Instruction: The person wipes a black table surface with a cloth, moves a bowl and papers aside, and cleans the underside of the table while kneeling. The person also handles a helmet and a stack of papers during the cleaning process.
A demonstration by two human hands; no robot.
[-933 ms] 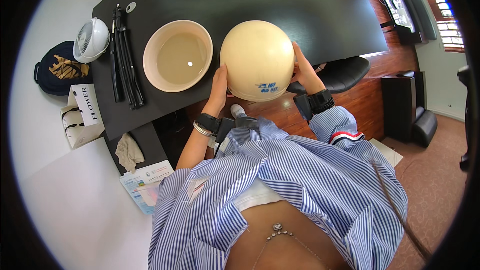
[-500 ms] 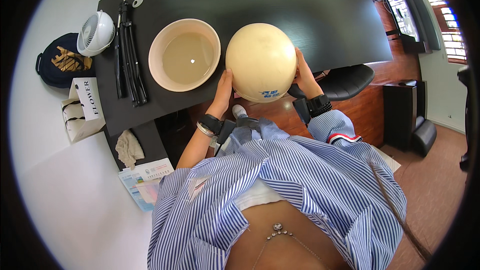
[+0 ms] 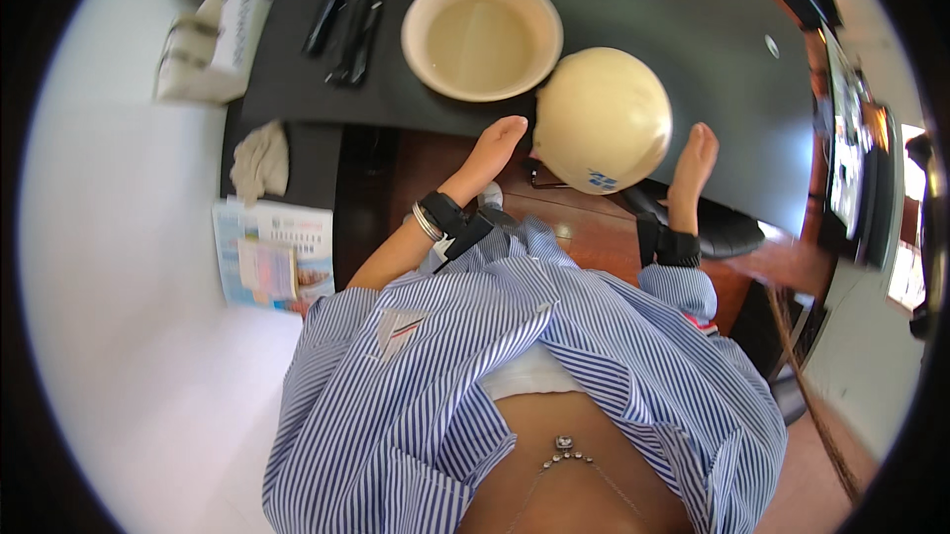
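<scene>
A cream, dome-shaped helmet (image 3: 604,118) with blue markings sits at the table's near edge, partly overhanging it. My left hand (image 3: 498,148) is just left of the helmet, apart from it, with the fingers stretched out and held together. On the other side, my right hand (image 3: 695,160) is raised with fingers extended, a small gap between it and the dome. Neither hand holds anything. Left of the helmet and close against it stands a pale basin (image 3: 423,61) with cloudy liquid inside.
Black folded stands (image 3: 358,24) lie on the dark table (image 3: 712,49) at the left. Beyond its left edge are a white paper bag (image 3: 223,39), a beige cloth (image 3: 261,162) and printed papers (image 3: 275,257). A black chair (image 3: 732,240) stands under the right edge.
Both hands have come off the helmet and moved apart from its sides. The view has shifted, so the basin and helmet appear further right.
</scene>
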